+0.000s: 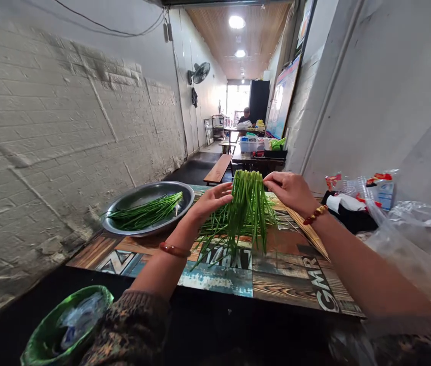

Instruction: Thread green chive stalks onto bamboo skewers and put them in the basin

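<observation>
A bunch of green chives (pixel 249 203) hangs upright above the table, its pale cut ends at the top and its leaves drooping. At the bunch's left side is my left hand (pixel 213 200), its thumb and fingers curved against the stalks, with the fingertips partly hidden. My right hand (pixel 289 188) pinches at the upper right edge of the same bunch, thumb and forefinger together. More loose chives (pixel 213 226) lie on the table beneath. A metal basin (pixel 147 233) left of my hands holds another pile of chives (pixel 147 212).
The patterned table (pixel 219 282) carries thin sticks (pixel 309 229) at right. Clear plastic bags (pixel 409 229) and packets are heaped beyond. A green-lined bin (pixel 103 295) stands at lower left. Farther back are a bench (pixel 219 169), a tub (pixel 251 146) and a seated person (pixel 245 118).
</observation>
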